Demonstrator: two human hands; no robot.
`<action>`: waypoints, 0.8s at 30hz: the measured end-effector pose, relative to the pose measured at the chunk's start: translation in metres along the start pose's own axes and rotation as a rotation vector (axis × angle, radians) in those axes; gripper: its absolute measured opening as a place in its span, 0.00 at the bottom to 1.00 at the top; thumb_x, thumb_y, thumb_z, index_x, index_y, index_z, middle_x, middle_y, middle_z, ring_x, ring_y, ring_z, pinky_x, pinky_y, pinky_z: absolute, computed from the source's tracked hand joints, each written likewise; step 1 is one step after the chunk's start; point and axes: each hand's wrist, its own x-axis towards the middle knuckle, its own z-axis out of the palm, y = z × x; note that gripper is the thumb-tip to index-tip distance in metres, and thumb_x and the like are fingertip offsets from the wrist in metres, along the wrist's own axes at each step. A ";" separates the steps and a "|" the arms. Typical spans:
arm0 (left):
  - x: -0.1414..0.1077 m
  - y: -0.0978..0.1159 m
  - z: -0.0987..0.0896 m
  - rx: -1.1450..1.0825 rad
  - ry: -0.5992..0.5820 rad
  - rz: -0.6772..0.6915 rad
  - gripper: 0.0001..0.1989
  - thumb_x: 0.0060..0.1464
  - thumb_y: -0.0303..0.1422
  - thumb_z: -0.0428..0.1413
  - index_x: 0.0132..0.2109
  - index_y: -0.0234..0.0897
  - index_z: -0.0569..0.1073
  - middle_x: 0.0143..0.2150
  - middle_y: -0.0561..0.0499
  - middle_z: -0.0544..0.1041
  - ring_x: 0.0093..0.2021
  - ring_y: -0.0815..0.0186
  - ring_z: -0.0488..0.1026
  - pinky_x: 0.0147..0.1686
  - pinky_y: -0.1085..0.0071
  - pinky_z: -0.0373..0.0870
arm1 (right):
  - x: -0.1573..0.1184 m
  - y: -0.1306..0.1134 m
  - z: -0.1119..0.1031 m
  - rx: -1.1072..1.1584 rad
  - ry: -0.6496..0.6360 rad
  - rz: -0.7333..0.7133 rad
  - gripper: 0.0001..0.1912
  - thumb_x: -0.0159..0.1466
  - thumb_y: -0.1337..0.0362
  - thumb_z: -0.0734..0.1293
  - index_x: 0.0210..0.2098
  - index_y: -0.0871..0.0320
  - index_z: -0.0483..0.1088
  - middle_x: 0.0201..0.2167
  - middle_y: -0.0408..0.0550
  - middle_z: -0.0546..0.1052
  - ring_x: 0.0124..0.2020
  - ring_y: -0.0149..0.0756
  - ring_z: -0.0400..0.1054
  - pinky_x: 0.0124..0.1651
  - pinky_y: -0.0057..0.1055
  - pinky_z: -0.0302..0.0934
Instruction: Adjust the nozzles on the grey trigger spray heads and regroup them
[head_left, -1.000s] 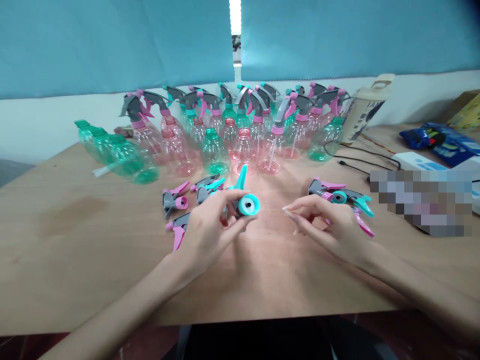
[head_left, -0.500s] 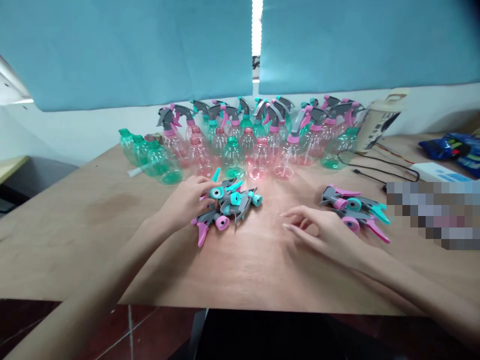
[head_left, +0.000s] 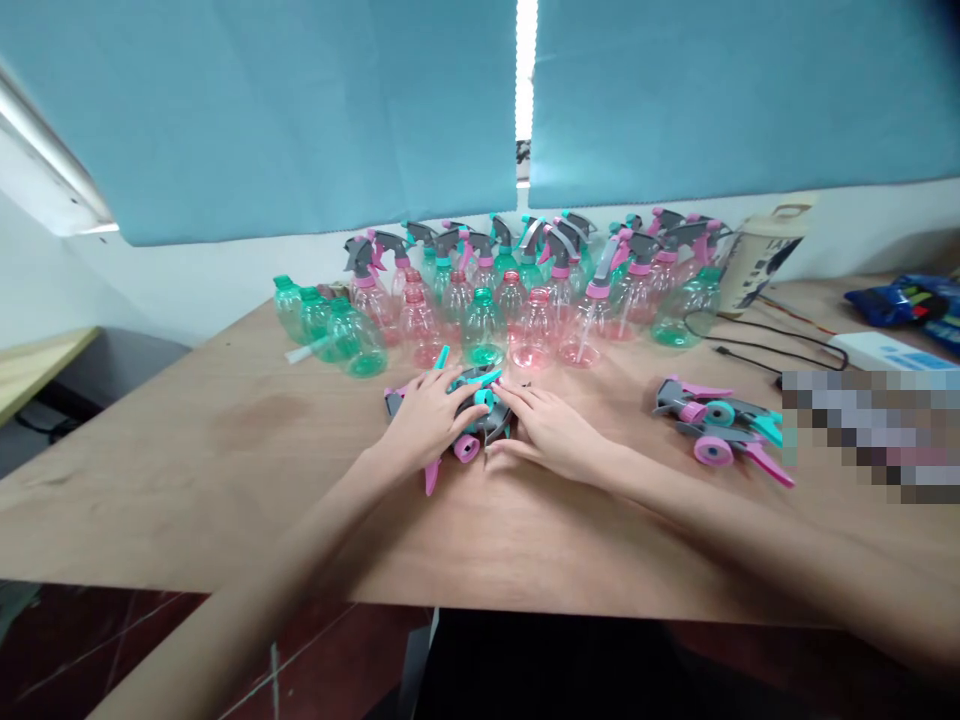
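A pile of grey spray heads with pink and turquoise parts (head_left: 466,447) lies on the wooden table (head_left: 247,500). Over its left side rests my left hand (head_left: 426,415), fingers apart. My right hand (head_left: 551,430) touches the pile's right side with its fingers spread. Both hands cover part of the pile, and neither is closed round a piece. Farther right lies a smaller group of spray heads (head_left: 714,450). Behind the pile stand clear green bottles (head_left: 484,328) and pink bottles (head_left: 534,330) with open necks. Several bottles at the back carry spray heads (head_left: 561,245).
At the back right are a cream tumbler (head_left: 761,260), a black cable (head_left: 795,335), a white box (head_left: 889,352) and a blue packet (head_left: 911,305). Green bottles lean at the left of the row, by a whitish tube (head_left: 304,352). Blue cloth (head_left: 322,120) hangs behind.
My right hand has moved left from the bare table to the pile. My left hand has spread over the pile. The camera view has shifted slightly.
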 end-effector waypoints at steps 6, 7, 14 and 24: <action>-0.007 -0.010 0.004 -0.016 0.005 -0.052 0.16 0.62 0.37 0.48 0.52 0.36 0.72 0.58 0.39 0.67 0.58 0.49 0.62 0.54 0.52 0.62 | -0.021 0.002 -0.006 -0.084 0.016 0.007 0.27 0.64 0.50 0.62 0.57 0.58 0.64 0.56 0.59 0.68 0.55 0.51 0.62 0.54 0.48 0.59; -0.009 -0.009 0.005 -0.028 0.001 -0.049 0.16 0.61 0.37 0.49 0.53 0.36 0.72 0.57 0.39 0.68 0.57 0.49 0.64 0.52 0.52 0.63 | -0.024 0.002 -0.008 -0.099 0.020 0.001 0.25 0.64 0.52 0.62 0.57 0.56 0.65 0.55 0.58 0.69 0.52 0.50 0.64 0.52 0.47 0.61; -0.013 -0.003 0.005 -0.133 0.089 -0.037 0.14 0.63 0.36 0.47 0.48 0.36 0.74 0.52 0.42 0.71 0.55 0.55 0.65 0.53 0.56 0.64 | -0.036 0.006 -0.021 -0.176 0.010 0.019 0.19 0.67 0.56 0.60 0.54 0.57 0.68 0.40 0.55 0.74 0.39 0.43 0.66 0.41 0.38 0.61; -0.022 0.020 -0.002 -0.277 0.176 -0.002 0.13 0.63 0.34 0.47 0.49 0.35 0.72 0.50 0.44 0.71 0.53 0.58 0.67 0.53 0.57 0.65 | 0.006 0.014 -0.031 -0.060 -0.140 0.100 0.13 0.63 0.56 0.65 0.45 0.51 0.74 0.38 0.53 0.74 0.39 0.42 0.68 0.39 0.34 0.57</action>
